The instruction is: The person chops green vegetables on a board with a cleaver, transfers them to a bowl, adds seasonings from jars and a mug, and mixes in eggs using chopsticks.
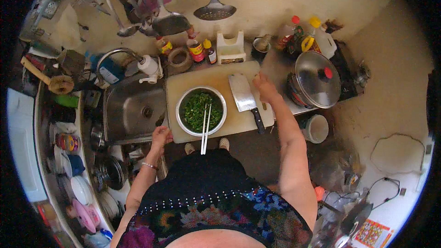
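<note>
My right hand (pixel 266 87) is at the right edge of the plastic cutting board (pixel 220 72), its fingers bent; whether it holds anything is unclear. Just left of it lies a cleaver (pixel 243 93) with a black handle, blade away from me. A steel bowl (pixel 178 111) of chopped green leaves (pixel 198 111) stands on the board's left part. White chopsticks (pixel 205 134) rest in it, their ends over the near rim. Close to the board's near left corner, my left hand (pixel 162 139) hangs with curled fingers, and no object shows in it.
Left of the board is a steel sink (pixel 134 113) with a faucet (pixel 148 65). Sauce bottles (pixel 195 49) and a white holder (pixel 230 49) line the back. A pan with a glass lid (pixel 315 82) stands at right. Ladles and a skimmer (pixel 214 10) hang above.
</note>
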The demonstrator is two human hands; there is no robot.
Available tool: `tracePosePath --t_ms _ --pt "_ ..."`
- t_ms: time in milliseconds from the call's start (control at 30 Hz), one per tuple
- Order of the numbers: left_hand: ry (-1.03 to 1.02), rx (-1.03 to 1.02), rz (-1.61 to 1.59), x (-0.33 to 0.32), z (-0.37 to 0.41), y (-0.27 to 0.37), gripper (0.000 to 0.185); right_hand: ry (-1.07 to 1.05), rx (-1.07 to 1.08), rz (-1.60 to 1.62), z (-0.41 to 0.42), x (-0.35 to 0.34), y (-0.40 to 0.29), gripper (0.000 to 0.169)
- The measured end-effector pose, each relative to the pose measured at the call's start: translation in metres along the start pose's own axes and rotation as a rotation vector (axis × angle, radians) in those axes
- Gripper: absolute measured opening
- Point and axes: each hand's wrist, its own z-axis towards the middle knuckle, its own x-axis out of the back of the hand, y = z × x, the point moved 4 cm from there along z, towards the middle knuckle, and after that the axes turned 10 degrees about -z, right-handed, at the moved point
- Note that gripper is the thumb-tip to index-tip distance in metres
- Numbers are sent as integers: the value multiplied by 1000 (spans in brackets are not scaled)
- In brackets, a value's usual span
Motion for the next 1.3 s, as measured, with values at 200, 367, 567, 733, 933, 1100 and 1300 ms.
tracePosePath --t_ms 200,367,567,733,933,1100,1300 --pt "102 6 -180 26 -20 -18 17 3 106 -85 -2 20 -18 61" --pt "73 -78 -226 -3 -32 26 22 118 -108 251 1 15 -4 50" --pt "-326 11 -341 -84 -39 63 36 -87 -206 1507 -40 32 -82 44" --pt "-607 198 -436 -145 -42 62 39 -398 9 1763 -82 45 -215 46" --pt "-728 325 -564 -127 -30 48 28 -423 -85 1677 -88 37 -245 43" --pt "-624 338 -643 -117 -5 31 28 -327 -281 1491 -90 30 -240 41" --pt "-500 322 -840 -117 17 20 23 57 -338 1039 -76 39 -221 43"
